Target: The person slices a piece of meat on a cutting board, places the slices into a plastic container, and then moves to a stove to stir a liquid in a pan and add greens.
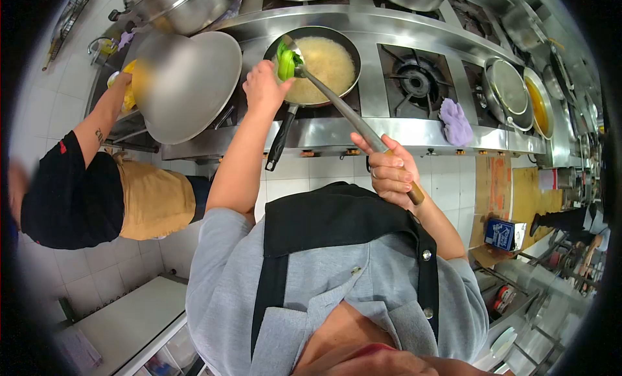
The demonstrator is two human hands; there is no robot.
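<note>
A black frying pan [327, 62] of pale yellow food sits on the steel stove [389, 126], its black handle [282, 136] pointing toward me. My left hand [262, 86] is at the pan's left rim, fingers on a piece of green leafy vegetable [285, 62]. My right hand [392, 172] grips the wooden end of a long steel ladle [343, 107] close to my chest. The ladle's bowl reaches the greens at the pan's edge. I wear a grey shirt and a black apron.
At the left, a co-worker in a black shirt and tan apron holds a big steel wok [184, 84]. An unlit burner [414, 81], a purple cloth [455, 121] and steel pans [512, 91] lie to the right. A blue box [504, 233] rests lower right.
</note>
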